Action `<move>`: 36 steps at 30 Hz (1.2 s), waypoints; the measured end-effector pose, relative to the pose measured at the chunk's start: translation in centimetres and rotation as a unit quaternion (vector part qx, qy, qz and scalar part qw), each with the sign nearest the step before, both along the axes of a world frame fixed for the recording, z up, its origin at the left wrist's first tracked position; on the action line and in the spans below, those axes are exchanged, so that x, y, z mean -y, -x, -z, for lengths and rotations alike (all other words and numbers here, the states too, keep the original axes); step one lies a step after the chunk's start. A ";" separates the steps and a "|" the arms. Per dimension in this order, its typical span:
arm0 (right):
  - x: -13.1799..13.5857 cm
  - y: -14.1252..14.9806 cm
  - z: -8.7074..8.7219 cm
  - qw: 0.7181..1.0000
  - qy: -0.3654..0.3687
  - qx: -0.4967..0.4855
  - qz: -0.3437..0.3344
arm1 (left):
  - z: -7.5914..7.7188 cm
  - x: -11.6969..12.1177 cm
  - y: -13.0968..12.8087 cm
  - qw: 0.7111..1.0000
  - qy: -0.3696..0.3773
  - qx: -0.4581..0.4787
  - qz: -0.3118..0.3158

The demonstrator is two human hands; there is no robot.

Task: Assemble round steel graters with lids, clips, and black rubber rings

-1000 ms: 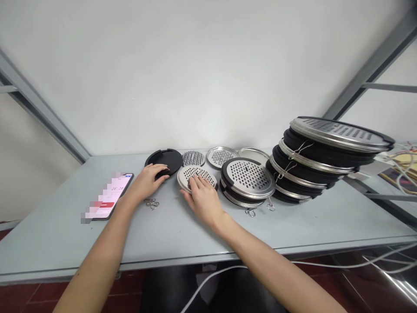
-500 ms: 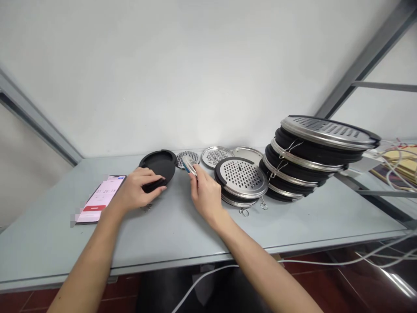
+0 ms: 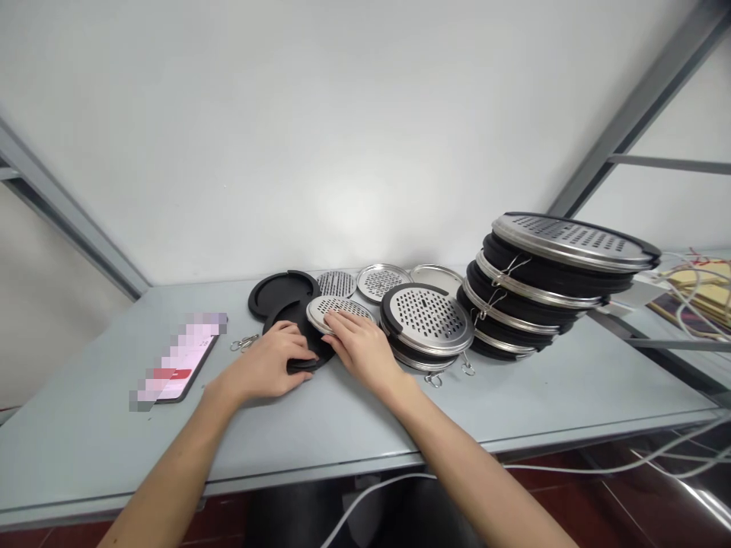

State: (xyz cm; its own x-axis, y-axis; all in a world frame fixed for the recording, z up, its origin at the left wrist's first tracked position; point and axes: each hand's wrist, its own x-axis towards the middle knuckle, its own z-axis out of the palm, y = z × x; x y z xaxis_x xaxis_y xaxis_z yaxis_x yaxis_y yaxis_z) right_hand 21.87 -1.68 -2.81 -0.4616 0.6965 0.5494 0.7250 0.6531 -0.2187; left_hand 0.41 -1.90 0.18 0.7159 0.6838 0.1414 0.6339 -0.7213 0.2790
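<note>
My left hand is closed on the near edge of a black round rubber base lying on the grey table. A perforated steel disc rests tilted on that base. My right hand grips the disc's near edge, with its fingers laid over the top. A second black base lies just behind.
Three loose steel discs line the back. A short stack of assembled graters sits right of my hands, beside a tall leaning stack. A phone lies at the left. Wire clips lie nearby. Cables hang at the right.
My left hand pulled a black base toward me. My right hand lifted the perforated disc, carried it over and set it on that base.
</note>
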 end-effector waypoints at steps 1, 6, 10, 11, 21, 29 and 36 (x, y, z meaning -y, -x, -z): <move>0.0 -0.2 0.2 1.000 -0.002 0.008 -0.004 | 0.0 0.1 0.1 1.000 0.001 0.009 0.001; 0.4 -0.9 1.3 0.998 -0.012 0.051 -0.036 | 0.3 -0.6 1.1 0.987 -0.027 0.154 -0.037; 0.6 -1.1 1.5 0.996 0.016 0.066 -0.064 | 1.1 -4.0 2.9 0.946 -0.088 0.243 -0.196; 0.6 -1.1 1.5 0.996 0.026 0.059 -0.070 | 1.4 -5.1 3.4 0.941 -0.089 0.236 -0.227; 0.5 -0.9 1.6 0.993 0.080 -0.030 -0.087 | 2.9 -9.1 6.5 0.960 0.043 0.110 -0.252; 0.4 -0.2 2.2 0.994 0.068 -0.089 0.015 | 2.6 -8.5 8.0 0.963 0.067 0.064 -0.253; 0.4 0.0 2.5 0.984 0.115 -0.114 0.070 | 3.0 -8.8 8.3 0.964 0.050 0.050 -0.258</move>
State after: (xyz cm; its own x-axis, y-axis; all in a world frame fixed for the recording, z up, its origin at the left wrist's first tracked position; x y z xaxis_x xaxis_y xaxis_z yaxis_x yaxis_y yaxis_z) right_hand 21.91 -2.06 -5.34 -0.2348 0.8625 0.4482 0.7199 0.4641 -0.5161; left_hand -7.86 6.90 -2.84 0.2631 0.9588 0.1072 0.8675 -0.2837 0.4086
